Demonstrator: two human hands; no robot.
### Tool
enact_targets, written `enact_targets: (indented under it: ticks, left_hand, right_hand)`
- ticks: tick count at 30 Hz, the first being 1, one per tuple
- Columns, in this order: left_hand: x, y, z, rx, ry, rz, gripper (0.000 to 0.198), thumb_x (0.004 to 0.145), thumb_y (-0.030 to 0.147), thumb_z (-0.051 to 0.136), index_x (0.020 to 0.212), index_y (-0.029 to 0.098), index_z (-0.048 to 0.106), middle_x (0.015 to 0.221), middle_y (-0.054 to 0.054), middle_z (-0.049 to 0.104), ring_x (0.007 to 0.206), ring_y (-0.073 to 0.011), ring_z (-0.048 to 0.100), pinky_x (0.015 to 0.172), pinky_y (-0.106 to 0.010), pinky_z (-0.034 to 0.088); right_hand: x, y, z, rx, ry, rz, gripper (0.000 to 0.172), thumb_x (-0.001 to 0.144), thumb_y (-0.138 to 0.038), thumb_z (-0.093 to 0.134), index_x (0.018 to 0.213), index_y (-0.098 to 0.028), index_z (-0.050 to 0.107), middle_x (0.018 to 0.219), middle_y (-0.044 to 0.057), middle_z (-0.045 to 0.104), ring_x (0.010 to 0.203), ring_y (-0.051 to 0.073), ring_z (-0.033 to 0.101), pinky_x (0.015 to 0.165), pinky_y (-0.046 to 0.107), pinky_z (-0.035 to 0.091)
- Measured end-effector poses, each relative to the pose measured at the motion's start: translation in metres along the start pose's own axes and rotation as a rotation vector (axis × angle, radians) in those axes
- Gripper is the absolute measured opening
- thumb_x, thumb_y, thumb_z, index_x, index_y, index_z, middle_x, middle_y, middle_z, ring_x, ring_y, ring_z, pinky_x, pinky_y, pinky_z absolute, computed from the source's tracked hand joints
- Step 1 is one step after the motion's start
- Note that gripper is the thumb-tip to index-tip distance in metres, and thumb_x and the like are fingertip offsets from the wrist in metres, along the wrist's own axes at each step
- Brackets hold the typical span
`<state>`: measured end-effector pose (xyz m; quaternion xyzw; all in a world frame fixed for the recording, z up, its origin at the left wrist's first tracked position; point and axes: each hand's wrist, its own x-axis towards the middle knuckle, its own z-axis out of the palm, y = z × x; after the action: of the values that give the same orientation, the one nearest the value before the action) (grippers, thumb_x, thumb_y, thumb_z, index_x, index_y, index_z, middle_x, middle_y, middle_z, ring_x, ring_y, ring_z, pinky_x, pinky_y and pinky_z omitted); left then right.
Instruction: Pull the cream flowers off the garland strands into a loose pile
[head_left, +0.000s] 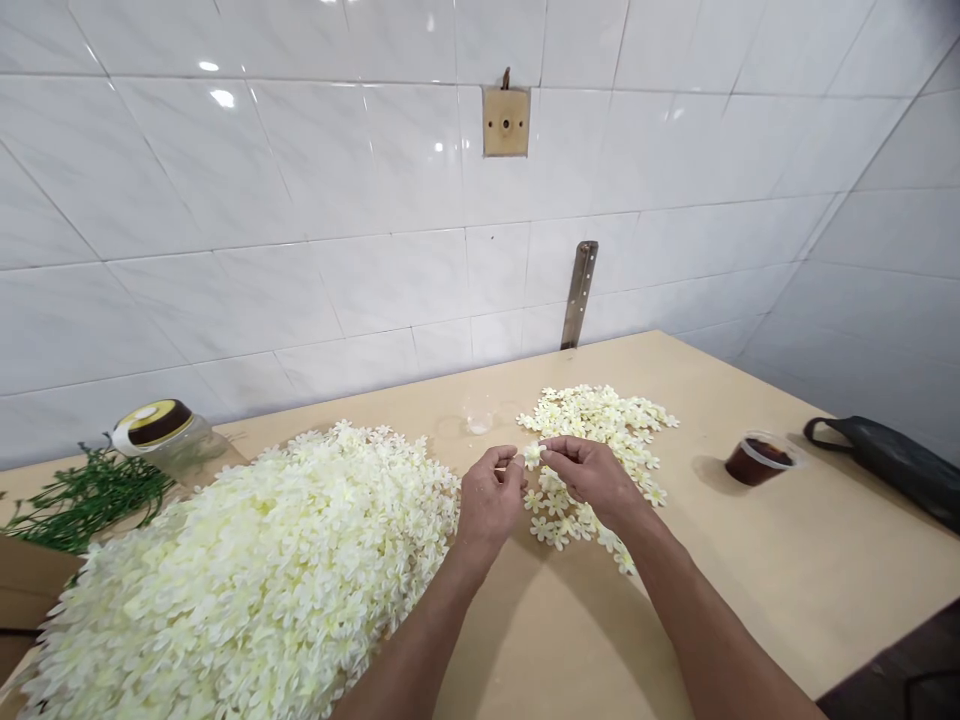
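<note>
Flower [533, 456]: held above the table [795, 570], between left hand [491, 490] and right hand [596, 475]; fingertips of both pinched nearly closed on opposite edges. Judged very light, soft, easily creased; petal edges or centre seem the best hold. Loose pile [592, 415] close beneath and behind; big heap [262, 570] beside left arm, crowding that side. Outward: jar [187, 455], greenery [94, 495] left; cup [757, 460], bag [892, 465] right, well apart.

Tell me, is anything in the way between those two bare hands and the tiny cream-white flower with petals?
Nothing I can see. The left hand and the right hand pinch the flower at its edges, from either side. The loose cream-white flowers lie on the flat light-tan table, not in between.
</note>
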<state>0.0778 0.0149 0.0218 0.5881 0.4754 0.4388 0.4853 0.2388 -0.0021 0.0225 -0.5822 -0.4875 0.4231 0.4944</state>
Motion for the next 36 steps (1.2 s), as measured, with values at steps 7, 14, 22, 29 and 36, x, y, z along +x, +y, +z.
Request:
enact_targets:
  ticks: [7,14,22,29,36]
  left_hand:
    - [0.005,-0.002,-0.002,-0.522,-0.130,-0.247,0.032,0.073,0.040,0.075,0.078,0.011,0.064,0.073,-0.006,0.065,0.057,-0.0128,0.062,0.057,-0.027,0.052]
    - [0.006,-0.004,-0.004,-0.570,-0.140,-0.292,0.033,0.070,0.039,0.078,0.078,0.010,0.065,0.069,-0.005,0.064,0.057,-0.0120,0.061,0.057,-0.025,0.050]
    - [0.006,-0.004,0.000,-0.505,-0.087,-0.299,0.035,0.068,0.043,0.078,0.072,0.012,0.061,0.062,-0.005,0.063,0.053,-0.0134,0.060,0.053,-0.026,0.049]
    - [0.002,-0.007,-0.002,-0.454,-0.050,-0.299,0.035,0.068,0.044,0.076,0.070,0.013,0.059,0.066,-0.006,0.065,0.050,-0.0133,0.061,0.049,-0.025,0.049]
    - [0.000,-0.011,0.000,-0.346,0.043,-0.218,0.031,0.075,0.044,0.070,0.075,0.014,0.061,0.059,-0.003,0.064,0.049,-0.0158,0.063,0.048,-0.026,0.051]
  right_hand:
    - [-0.004,-0.004,0.006,0.116,-0.092,-0.052,0.035,0.076,-0.042,0.068,0.098,-0.016,0.068,0.070,-0.001,0.063,0.040,0.004,0.035,0.036,0.020,0.030]
    - [-0.007,-0.004,0.009,0.077,-0.090,-0.049,0.032,0.079,-0.040,0.065,0.100,-0.017,0.070,0.068,-0.002,0.061,0.041,0.005,0.038,0.037,0.020,0.033]
    - [-0.009,-0.004,0.011,-0.053,-0.088,-0.143,0.039,0.081,-0.044,0.063,0.111,-0.020,0.068,0.088,0.004,0.068,0.046,0.008,0.052,0.041,0.023,0.048]
    - [-0.010,-0.004,0.016,-0.119,-0.045,-0.138,0.031,0.080,-0.042,0.064,0.101,-0.020,0.070,0.086,0.003,0.070,0.050,0.010,0.056,0.042,0.022,0.048]
    - [-0.011,-0.005,0.019,-0.149,-0.042,-0.106,0.029,0.081,-0.046,0.063,0.090,-0.019,0.068,0.072,0.000,0.067,0.041,0.010,0.055,0.041,0.023,0.048]
